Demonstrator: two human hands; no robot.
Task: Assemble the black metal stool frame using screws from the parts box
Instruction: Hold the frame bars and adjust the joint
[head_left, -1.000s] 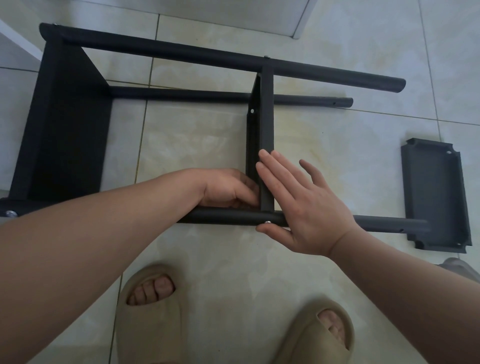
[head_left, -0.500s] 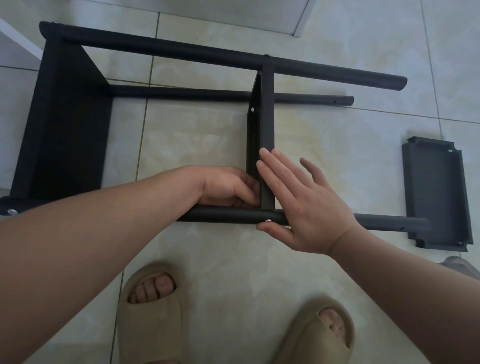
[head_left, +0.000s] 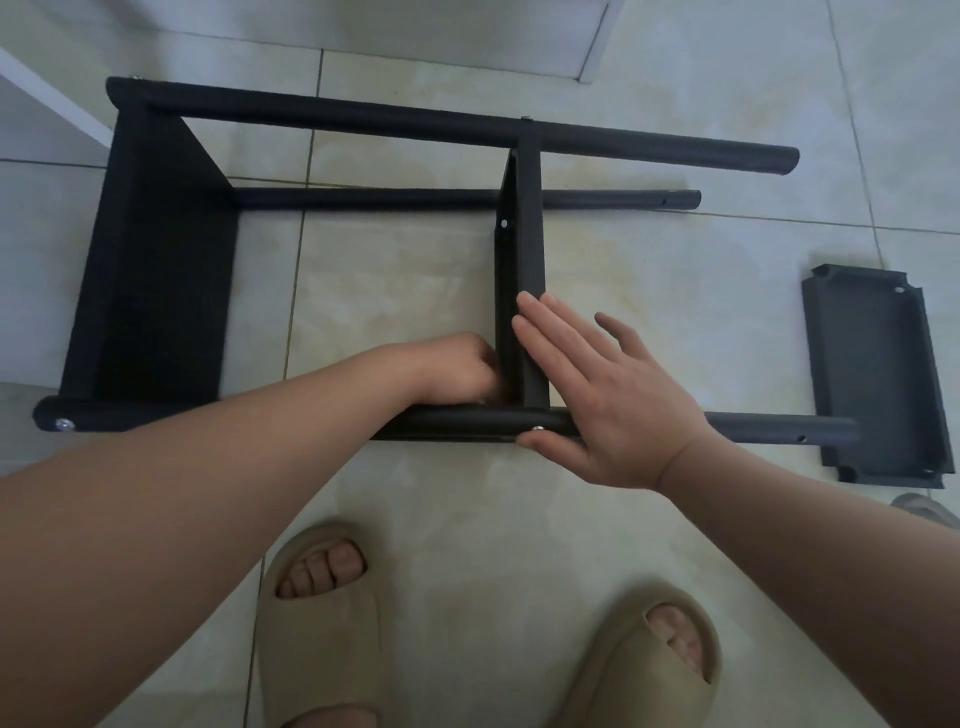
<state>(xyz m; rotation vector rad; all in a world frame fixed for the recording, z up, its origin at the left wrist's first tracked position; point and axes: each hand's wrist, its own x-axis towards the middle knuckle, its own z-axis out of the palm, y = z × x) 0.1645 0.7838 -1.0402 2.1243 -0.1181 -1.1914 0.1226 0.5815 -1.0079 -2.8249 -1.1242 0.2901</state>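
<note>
Black brace (head_left: 530, 234) runs straight away from the tube (head_left: 769, 427); right hand (head_left: 613, 400) flat on it, left hand (head_left: 457, 369) curled at the joint, hold unseen.

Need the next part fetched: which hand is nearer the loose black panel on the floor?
Right. The right hand presses flat on the crossbar, left of the loose panel; the left hand is farther left, beyond the crossbar.

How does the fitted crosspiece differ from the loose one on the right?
The fitted crosspiece stands on edge between two legs, a screw at its near end; the loose crosspiece lies flat on the tiles, hollow side up. The right hand presses the fitted crosspiece; no hand touches the loose crosspiece. Both are dark metal.
</note>
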